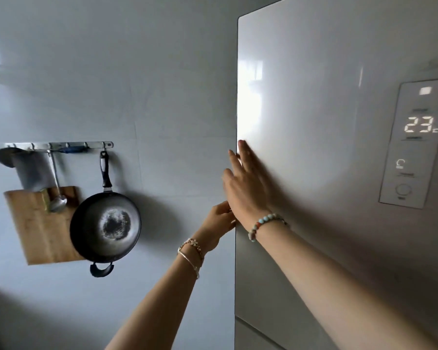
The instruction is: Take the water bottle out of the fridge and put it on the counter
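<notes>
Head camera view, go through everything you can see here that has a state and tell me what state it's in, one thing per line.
fridge door: shut
display panel: lit, reads 23
left hand: fingers hooked at the door's left edge
right hand: open, flat near the same door edge
wok: hanging from the hook rail
hook rail: mounted on the wall
cutting board: hanging behind the wok
ladle: hanging from the rail

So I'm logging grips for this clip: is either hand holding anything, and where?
The left hand grips the fridge door at its left edge. The right hand lies flat on the door's front, holding nothing.
</notes>
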`<state>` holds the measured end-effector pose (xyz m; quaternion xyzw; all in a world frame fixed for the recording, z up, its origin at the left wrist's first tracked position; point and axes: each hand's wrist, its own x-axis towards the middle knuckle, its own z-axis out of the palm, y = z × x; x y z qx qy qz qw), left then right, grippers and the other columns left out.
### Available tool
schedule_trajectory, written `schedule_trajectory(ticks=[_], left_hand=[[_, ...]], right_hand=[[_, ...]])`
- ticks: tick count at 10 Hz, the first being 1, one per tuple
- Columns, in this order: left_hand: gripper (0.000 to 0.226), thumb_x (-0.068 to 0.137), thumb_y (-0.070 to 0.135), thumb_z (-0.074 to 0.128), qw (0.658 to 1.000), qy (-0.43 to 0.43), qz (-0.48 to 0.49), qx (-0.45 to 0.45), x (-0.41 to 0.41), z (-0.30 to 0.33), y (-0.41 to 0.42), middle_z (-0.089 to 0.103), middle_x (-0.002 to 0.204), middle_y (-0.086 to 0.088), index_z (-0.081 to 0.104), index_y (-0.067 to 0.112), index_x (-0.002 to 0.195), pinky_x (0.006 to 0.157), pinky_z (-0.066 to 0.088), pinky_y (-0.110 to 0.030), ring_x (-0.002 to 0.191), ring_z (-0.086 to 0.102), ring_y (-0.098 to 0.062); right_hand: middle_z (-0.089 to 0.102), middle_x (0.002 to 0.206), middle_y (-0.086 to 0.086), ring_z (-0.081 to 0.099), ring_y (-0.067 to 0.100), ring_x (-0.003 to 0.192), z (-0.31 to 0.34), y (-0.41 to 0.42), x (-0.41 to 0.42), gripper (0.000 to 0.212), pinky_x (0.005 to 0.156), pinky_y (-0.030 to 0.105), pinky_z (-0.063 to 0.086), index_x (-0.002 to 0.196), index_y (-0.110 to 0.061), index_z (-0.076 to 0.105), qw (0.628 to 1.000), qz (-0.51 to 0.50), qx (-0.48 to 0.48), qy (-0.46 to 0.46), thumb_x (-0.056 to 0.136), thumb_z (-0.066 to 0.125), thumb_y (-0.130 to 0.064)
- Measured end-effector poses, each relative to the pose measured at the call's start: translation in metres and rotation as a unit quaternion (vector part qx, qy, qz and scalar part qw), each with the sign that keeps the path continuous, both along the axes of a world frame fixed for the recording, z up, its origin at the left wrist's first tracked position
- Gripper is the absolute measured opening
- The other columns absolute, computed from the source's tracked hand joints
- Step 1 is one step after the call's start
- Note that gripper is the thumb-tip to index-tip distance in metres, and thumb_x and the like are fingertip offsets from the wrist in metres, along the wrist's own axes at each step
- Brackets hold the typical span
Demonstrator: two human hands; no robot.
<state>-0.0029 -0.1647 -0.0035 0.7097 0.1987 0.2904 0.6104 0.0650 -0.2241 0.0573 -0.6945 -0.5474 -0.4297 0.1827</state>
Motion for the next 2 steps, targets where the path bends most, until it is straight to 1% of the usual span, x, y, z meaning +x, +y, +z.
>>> schedule_trajectory(ticks=[1, 2], left_hand=[[0.016, 0.097, 0.023, 0.055, 1.0, -0.002, 0.013, 0.021, -0.035, -0.01, 0.001, 0.073, 0.109, 0.005, 0.07, 0.023, 0.104, 0.095, 0.05, -0.031, 0.103, 0.066, -0.008], [0.037, 0.09, 0.05, 0.057, 0.986, -0.106, 0.122, -0.032, -0.115, -0.016, 0.005, 0.071, 0.123, 0.005, 0.069, 0.028, 0.118, 0.096, 0.052, -0.035, 0.113, 0.067, -0.017]], right_hand=[[0.059, 0.14, 0.009, 0.05, 0.026, 0.133, -0.004, 0.003, -0.016, 0.016, 0.104, 0.042, 0.046, 0.101, -0.009, 0.069, 0.938, 0.242, 0.121, 0.217, 0.097, 0.054, -0.014], [0.074, 0.107, -0.015, 0.067, 0.005, 0.106, -0.009, 0.004, -0.046, 0.014, 0.092, 0.034, 0.055, 0.096, -0.027, 0.073, 0.691, 0.471, 0.125, 0.535, 0.09, 0.065, -0.037]])
